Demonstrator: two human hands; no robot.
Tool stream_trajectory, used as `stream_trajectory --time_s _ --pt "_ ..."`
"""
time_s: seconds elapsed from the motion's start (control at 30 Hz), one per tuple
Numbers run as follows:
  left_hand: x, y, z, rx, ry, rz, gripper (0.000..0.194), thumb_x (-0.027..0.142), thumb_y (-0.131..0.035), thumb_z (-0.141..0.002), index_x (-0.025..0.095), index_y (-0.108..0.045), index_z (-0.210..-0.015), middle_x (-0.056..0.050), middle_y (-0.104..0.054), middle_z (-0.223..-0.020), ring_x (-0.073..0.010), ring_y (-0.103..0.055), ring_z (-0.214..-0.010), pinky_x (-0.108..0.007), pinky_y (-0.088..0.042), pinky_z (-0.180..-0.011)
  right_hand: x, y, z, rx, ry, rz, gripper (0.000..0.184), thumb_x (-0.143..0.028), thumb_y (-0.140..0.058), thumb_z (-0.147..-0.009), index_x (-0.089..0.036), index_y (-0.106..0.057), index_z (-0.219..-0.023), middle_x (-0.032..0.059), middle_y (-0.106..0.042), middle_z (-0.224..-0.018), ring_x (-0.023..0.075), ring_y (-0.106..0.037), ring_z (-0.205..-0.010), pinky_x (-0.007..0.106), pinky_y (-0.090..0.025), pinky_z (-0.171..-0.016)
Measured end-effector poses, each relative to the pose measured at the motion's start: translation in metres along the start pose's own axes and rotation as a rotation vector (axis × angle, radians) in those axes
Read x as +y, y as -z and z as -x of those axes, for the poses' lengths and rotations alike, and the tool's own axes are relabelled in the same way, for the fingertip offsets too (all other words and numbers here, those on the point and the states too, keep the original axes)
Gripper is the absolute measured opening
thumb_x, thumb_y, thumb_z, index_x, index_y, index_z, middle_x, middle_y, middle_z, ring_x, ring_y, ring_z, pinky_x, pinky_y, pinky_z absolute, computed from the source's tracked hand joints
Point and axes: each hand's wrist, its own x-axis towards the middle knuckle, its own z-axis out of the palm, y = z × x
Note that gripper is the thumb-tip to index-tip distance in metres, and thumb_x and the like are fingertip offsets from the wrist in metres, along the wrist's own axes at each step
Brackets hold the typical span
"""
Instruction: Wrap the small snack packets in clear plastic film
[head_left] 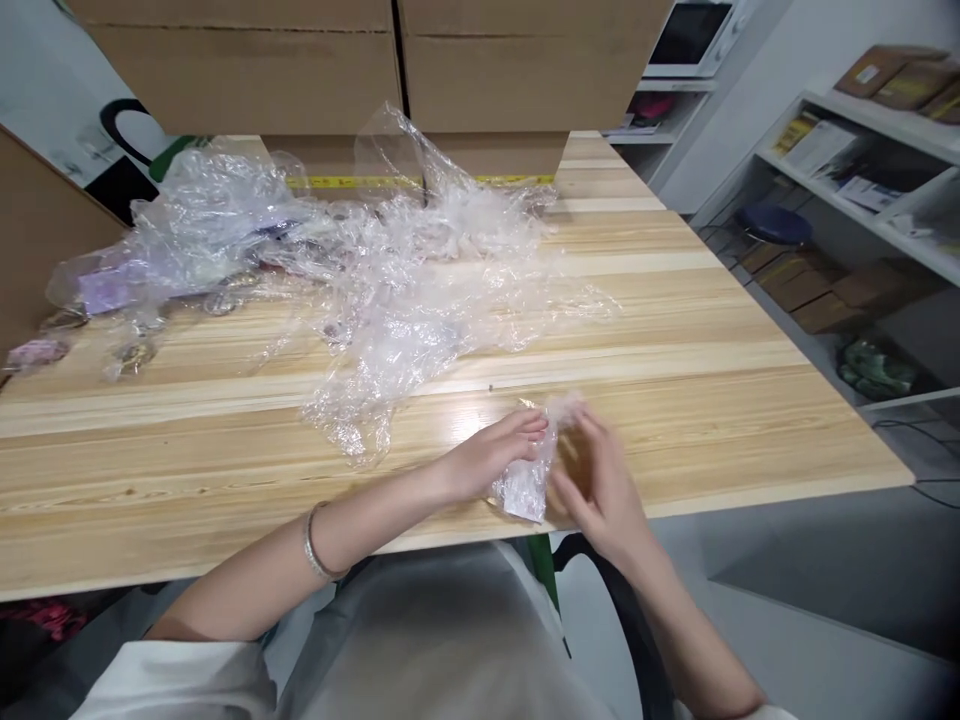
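A small clear plastic bag [525, 490] with a whitish, faintly printed lower part lies near the table's front edge. My left hand [499, 455] rests over its left side, fingers bent onto the film and holding it. On the other side my right hand [607, 485] is blurred by motion; its thumb and fingers are apart, with the fingertips beside the bag's crumpled upper end. Whether those fingertips touch the film I cannot tell. The bag's contents, if any, are hard to make out under the glare and my fingers.
A heap of crumpled clear plastic [405, 270] spreads across the wooden table [720, 370], with small packed items, including a purple packet [112, 288], at the left. Large cardboard boxes [247, 80] stand along the back. Shelves [892, 125] are beyond the right edge.
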Motion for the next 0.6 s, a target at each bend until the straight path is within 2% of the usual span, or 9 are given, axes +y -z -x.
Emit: stream_trajectory --time_s 0.07,0.1,0.17,0.2,0.27,0.33,0.43,0.5,0.6 --pt "-0.003 0.0 0.003 0.028 -0.034 0.051 0.046 0.021 -0.055 -0.085 0.022 -0.052 -0.13 -0.01 -0.052 -0.147 -0.0239 -0.048 -0.137 -0.044 -0.038 -0.114 0.007 0.0 -0.003 -0.256 0.202 0.019 0.091 -0.062 -0.051 -0.091 -0.016 -0.011 -0.158 0.0217 -0.024 -0.16 0.0384 -0.02 -0.149 0.062 -0.032 -0.113" --pt "-0.003 0.0 0.005 0.066 -0.041 0.085 0.041 0.021 -0.052 -0.086 0.021 -0.052 -0.127 -0.011 -0.055 -0.143 -0.023 -0.051 -0.134 -0.043 -0.04 -0.113 0.009 -0.001 -0.004 -0.33 0.283 0.048 0.103 -0.072 -0.051 -0.086 -0.014 -0.006 -0.159 0.0227 -0.018 -0.162 0.04 -0.014 -0.15 0.064 -0.029 -0.114" --pt "-0.001 -0.001 0.011 0.166 -0.046 0.105 0.031 0.02 -0.049 -0.089 0.019 -0.053 -0.119 -0.012 -0.06 -0.135 -0.022 -0.056 -0.129 -0.042 -0.042 -0.111 0.01 -0.003 -0.006 -0.381 0.382 0.106 0.12 -0.082 -0.053 -0.076 -0.009 -0.007 -0.159 0.0259 -0.018 -0.162 0.0424 -0.012 -0.15 0.064 -0.029 -0.114" --pt "0.0 -0.002 0.015 0.205 -0.056 0.067 0.028 0.021 -0.049 -0.09 0.02 -0.054 -0.117 -0.012 -0.06 -0.134 -0.022 -0.057 -0.128 -0.043 -0.042 -0.112 0.01 -0.004 -0.007 -0.379 0.412 0.13 0.121 -0.083 -0.054 -0.074 -0.006 -0.012 -0.158 0.0269 -0.022 -0.16 0.0429 -0.014 -0.15 0.064 -0.031 -0.113" --pt "0.003 -0.002 0.027 0.221 -0.104 -0.063 0.029 0.025 -0.053 -0.092 0.022 -0.053 -0.121 -0.012 -0.059 -0.135 -0.0233 -0.055 -0.128 -0.046 -0.042 -0.111 0.007 -0.005 -0.009 -0.36 0.465 0.164 0.111 -0.078 -0.057 -0.077 -0.004 -0.026 -0.154 0.0272 -0.034 -0.155 0.0424 -0.022 -0.148 0.06 -0.036 -0.111" --pt "0.007 -0.002 0.042 0.155 -0.161 -0.176 0.037 0.029 -0.057 -0.093 0.025 -0.05 -0.129 -0.013 -0.056 -0.139 -0.0249 -0.054 -0.13 -0.048 -0.045 -0.108 0.003 -0.006 -0.01 -0.347 0.515 0.183 0.098 -0.071 -0.058 -0.08 -0.003 -0.039 -0.148 0.0263 -0.045 -0.148 0.0417 -0.031 -0.144 0.056 -0.042 -0.108" --pt "0.014 0.004 0.061 0.07 -0.188 -0.206 0.04 0.032 -0.055 -0.095 0.026 -0.047 -0.133 -0.014 -0.055 -0.141 -0.0253 -0.055 -0.129 -0.048 -0.049 -0.104 -0.004 -0.004 -0.011 -0.337 0.547 0.225 0.089 -0.068 -0.058 -0.081 -0.001 -0.05 -0.14 0.0261 -0.052 -0.143 0.0437 -0.04 -0.138 0.058 -0.04 -0.108" --pt "0.023 0.013 0.07 0.124 -0.2 -0.219 0.036 0.034 -0.054 -0.097 0.027 -0.049 -0.132 -0.011 -0.058 -0.137 -0.024 -0.056 -0.128 -0.046 -0.047 -0.106 -0.008 -0.002 -0.013 -0.343 0.558 0.258 0.085 -0.066 -0.06 -0.081 0.0 -0.056 -0.134 0.0268 -0.052 -0.143 0.0459 -0.041 -0.137 0.059 -0.04 -0.107" --pt "0.04 0.034 0.085 0.243 -0.262 -0.252 0.034 0.035 -0.052 -0.098 0.029 -0.051 -0.131 -0.008 -0.067 -0.12 -0.0229 -0.063 -0.116 -0.043 -0.05 -0.102 -0.009 0.004 -0.016 -0.371 0.62 0.272 0.069 -0.054 -0.059 -0.086 -0.003 -0.059 -0.131 0.0236 -0.053 -0.143 0.0438 -0.042 -0.136 0.054 -0.045 -0.103"
